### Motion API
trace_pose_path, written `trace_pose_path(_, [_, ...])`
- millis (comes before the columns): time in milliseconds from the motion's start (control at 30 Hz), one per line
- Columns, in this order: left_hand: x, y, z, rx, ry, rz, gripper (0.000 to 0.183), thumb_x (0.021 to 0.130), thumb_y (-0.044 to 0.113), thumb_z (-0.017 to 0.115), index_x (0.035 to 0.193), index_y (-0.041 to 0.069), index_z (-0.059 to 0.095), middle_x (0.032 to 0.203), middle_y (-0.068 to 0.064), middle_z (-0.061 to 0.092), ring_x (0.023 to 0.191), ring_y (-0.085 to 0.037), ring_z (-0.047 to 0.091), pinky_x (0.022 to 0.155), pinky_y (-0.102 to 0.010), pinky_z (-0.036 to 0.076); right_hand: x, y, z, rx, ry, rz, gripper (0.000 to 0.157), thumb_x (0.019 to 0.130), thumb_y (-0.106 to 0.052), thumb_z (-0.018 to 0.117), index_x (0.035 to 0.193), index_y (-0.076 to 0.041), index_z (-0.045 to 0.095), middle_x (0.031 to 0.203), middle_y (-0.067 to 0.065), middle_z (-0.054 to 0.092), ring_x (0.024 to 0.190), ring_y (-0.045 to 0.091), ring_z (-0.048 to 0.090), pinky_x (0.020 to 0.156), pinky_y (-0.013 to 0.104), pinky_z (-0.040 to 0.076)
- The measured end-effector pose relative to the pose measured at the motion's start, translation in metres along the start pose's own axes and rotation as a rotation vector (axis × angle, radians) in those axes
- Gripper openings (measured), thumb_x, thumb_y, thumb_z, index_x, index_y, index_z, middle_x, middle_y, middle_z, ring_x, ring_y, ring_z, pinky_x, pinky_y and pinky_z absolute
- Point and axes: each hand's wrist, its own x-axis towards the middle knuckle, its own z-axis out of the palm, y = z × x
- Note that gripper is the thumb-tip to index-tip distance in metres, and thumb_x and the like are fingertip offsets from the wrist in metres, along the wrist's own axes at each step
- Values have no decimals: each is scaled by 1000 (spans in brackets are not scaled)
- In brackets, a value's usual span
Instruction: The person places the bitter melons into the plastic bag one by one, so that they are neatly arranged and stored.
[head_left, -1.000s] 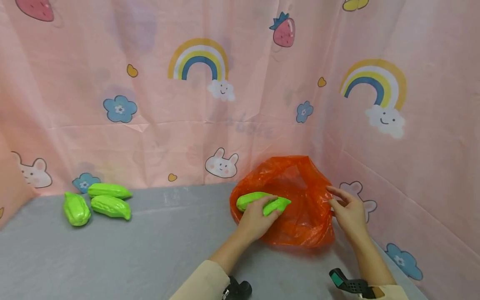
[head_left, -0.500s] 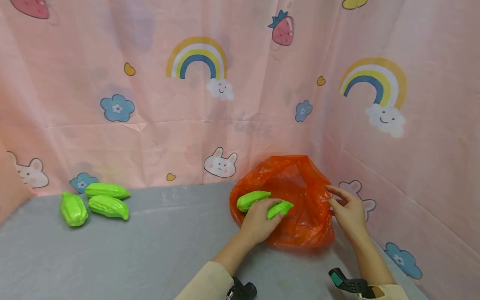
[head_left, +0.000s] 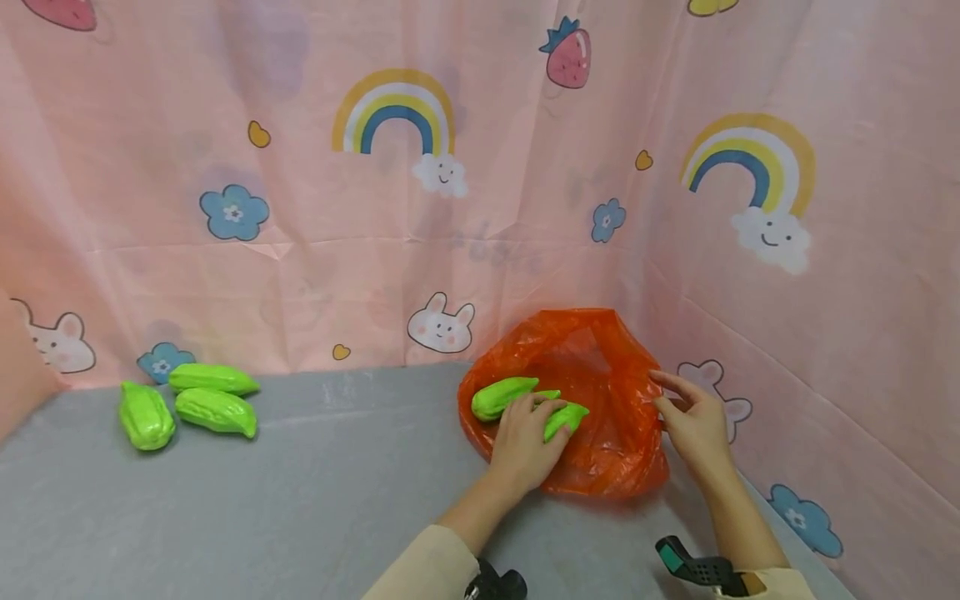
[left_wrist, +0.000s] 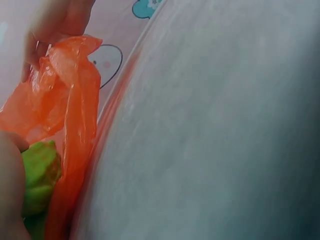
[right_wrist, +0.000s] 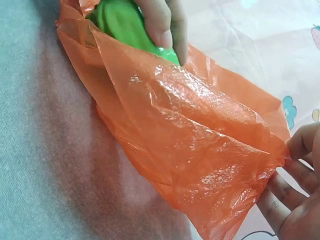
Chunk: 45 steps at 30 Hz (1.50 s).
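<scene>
An orange-red plastic bag [head_left: 611, 458] stands with its mouth spread at the right of the table. My left hand [head_left: 525, 442] reaches over its near rim and grips a lime-green ridged bitter melon [head_left: 567, 419]. Another bitter melon [head_left: 498, 398] lies inside the bag left of those fingers, and a green tip between the two is mostly hidden by the hand. My right hand [head_left: 697, 425] pinches the bag's right rim between thumb and fingers. In the right wrist view the gripped bitter melon [right_wrist: 120, 22] shows above the bag's edge.
Three more bitter melons, one of them upright-lying [head_left: 146, 417], sit grouped at the table's back left. A pink printed curtain [head_left: 300, 250] rises behind the grey table [head_left: 300, 500] and along its right side, close to the bag.
My left hand has shifted slightly to the right with the gripped bitter melon, away from the one at the bag's left. The right hand stays on the rim.
</scene>
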Motion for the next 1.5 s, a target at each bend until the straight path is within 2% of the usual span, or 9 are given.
trace_pose_path(133, [-2, 3, 3, 15, 50, -1, 34, 98, 33, 64, 131, 27, 69, 126, -1, 64, 123, -22, 56, 112, -41, 43, -1, 0, -1, 4, -1, 6, 44, 104, -22, 52, 145, -9, 54, 143, 19, 55, 82, -15, 58, 72, 13, 57])
trace_pose_path(367, [-3, 1, 4, 82, 91, 33, 24, 97, 30, 64, 118, 25, 76, 115, 1, 70, 122, -22, 57, 115, -42, 39, -1, -2, 1, 33, -23, -16, 43, 104, -19, 51, 145, -8, 54, 140, 21, 58, 82, -14, 60, 72, 13, 57])
trace_pose_path(467, [-4, 0, 5, 112, 77, 37, 24, 97, 31, 65, 117, 24, 76, 115, 0, 70, 124, -22, 56, 116, -44, 38, -1, -3, 2, 36, -30, -14, 43, 104, -19, 51, 145, -8, 54, 140, 21, 58, 83, -13, 60, 73, 13, 57])
trace_pose_path(700, [-4, 0, 6, 254, 26, 60, 31, 98, 38, 62, 120, 20, 75, 117, 1, 70, 131, -24, 53, 119, -48, 36, -1, -1, 3, 25, -3, -12, 42, 103, -17, 50, 145, -10, 55, 141, 19, 58, 82, -13, 59, 73, 12, 56])
trace_pose_path(867, [-4, -1, 4, 230, 12, 67, 31, 97, 34, 60, 120, 19, 75, 116, 1, 71, 132, -24, 53, 119, -46, 35, -1, -2, 2, 16, -6, -8, 43, 103, -19, 50, 145, -10, 55, 140, 19, 58, 82, -10, 60, 73, 12, 56])
trace_pose_path(1033, [-4, 0, 3, 212, 16, 80, 30, 92, 29, 67, 118, 19, 76, 114, 0, 71, 132, -25, 55, 118, -45, 38, 0, -1, 2, 13, -4, -9, 42, 104, -19, 50, 145, -10, 55, 140, 19, 58, 82, -11, 60, 73, 13, 57])
trace_pose_path(1200, [-4, 2, 1, 204, 9, 87, 30, 93, 32, 70, 120, 20, 75, 115, 0, 70, 132, -25, 54, 117, -44, 39, 0, -1, 2, 25, 0, -18, 42, 104, -21, 52, 144, -9, 56, 137, 20, 60, 82, -11, 60, 72, 12, 56])
trace_pose_path(1500, [-2, 5, 1, 188, -39, 68, 33, 97, 38, 66, 122, 19, 74, 119, 0, 69, 129, -22, 54, 117, -42, 39, -1, 1, 1, 14, 2, -15, 42, 103, -20, 52, 143, -9, 57, 135, 21, 61, 81, -10, 62, 73, 13, 57])
